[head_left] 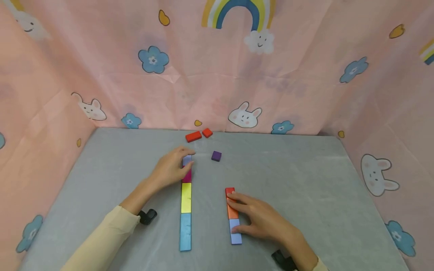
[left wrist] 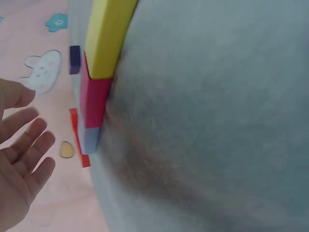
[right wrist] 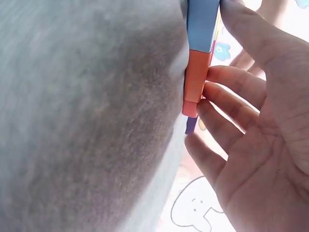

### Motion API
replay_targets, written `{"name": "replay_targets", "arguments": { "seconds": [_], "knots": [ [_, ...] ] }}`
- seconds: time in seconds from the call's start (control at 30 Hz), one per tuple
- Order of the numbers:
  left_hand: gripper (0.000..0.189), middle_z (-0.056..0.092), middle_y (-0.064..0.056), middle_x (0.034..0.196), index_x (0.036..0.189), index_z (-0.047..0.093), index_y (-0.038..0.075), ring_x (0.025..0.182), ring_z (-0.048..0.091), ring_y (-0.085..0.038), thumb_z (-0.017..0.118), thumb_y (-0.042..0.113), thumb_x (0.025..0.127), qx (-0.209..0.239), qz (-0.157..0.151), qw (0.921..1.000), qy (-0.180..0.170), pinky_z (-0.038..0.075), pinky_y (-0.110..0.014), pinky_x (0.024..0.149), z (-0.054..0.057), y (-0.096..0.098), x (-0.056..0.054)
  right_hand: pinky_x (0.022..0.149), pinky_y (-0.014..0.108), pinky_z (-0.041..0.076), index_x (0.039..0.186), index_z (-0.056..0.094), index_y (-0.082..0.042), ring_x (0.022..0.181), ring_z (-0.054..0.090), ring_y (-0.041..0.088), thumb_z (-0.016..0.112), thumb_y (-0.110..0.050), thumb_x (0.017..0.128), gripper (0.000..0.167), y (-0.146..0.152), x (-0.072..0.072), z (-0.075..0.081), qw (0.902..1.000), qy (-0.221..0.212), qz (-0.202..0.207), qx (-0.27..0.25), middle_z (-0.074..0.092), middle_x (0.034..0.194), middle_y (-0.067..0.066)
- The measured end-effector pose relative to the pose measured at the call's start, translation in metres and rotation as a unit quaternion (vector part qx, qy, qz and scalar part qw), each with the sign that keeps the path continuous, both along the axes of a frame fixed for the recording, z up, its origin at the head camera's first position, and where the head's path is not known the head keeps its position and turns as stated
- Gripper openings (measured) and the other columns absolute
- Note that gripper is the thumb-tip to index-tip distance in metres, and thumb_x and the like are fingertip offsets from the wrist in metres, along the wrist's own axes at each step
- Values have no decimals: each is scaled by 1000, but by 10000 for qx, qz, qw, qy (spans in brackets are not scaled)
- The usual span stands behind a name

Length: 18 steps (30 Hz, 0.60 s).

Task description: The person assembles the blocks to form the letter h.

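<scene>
My left hand (head_left: 171, 165) hovers at the far end of the left row, its fingers loosely bent over a pale lilac block (head_left: 187, 160) and a magenta block (head_left: 187, 176). In the left wrist view its fingers (left wrist: 36, 145) show apart from the blocks. Nearer in that row lie a yellow block (head_left: 186, 197) and a light blue block (head_left: 185, 231), end to end. Beside the shorter right row rests my right hand (head_left: 262, 216), fingertips at an orange block (head_left: 233, 211) and thumb at a lilac-blue block (head_left: 236, 235). A red block (head_left: 229, 191) forms that row's far end.
A small purple block (head_left: 216, 156) lies between the rows, farther back. Two red pieces, a longer block (head_left: 193, 136) and a small block (head_left: 207, 132), lie near the grey tabletop's (head_left: 288, 169) back edge. A pink patterned curtain (head_left: 196, 86) surrounds the table.
</scene>
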<state>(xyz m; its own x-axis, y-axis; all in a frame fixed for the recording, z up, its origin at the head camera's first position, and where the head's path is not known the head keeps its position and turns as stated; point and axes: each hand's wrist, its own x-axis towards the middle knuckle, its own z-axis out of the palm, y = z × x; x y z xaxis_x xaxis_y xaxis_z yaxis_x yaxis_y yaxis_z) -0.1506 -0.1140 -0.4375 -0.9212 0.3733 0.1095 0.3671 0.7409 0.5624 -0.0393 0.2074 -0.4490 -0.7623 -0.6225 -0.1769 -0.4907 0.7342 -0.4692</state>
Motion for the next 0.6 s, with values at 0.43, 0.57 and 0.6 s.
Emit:
{"name": "replay_targets", "arguments": {
  "seconds": [0.43, 0.57, 0.6],
  "knots": [
    [48, 66, -18, 138, 144, 63, 2, 120, 67, -34, 69, 19, 100, -406, 288, 9988, -42, 61, -52, 100, -2, 10, -54, 126, 56, 41, 156, 54, -16, 154, 46, 34, 80, -56, 88, 82, 0, -1, -2, 9999, 116, 85, -48, 48, 166, 0],
    [48, 63, -18, 141, 145, 61, 2, 124, 65, -34, 67, 19, 101, -514, 577, 9967, -258, 59, -53, 106, -3, 12, -64, 125, 56, 43, 156, 54, -15, 155, 44, 35, 80, -54, 89, 82, 0, 1, -2, 9999, 52, 69, -131, 47, 167, 0],
    [49, 63, -18, 142, 146, 61, 2, 124, 64, -35, 67, 19, 101, -522, 641, 9961, -315, 59, -53, 106, -4, 13, -65, 125, 56, 43, 156, 54, -15, 156, 43, 36, 79, -55, 89, 82, 1, 2, -3, 9999, 36, 74, -138, 47, 167, 0]
  ]
}}
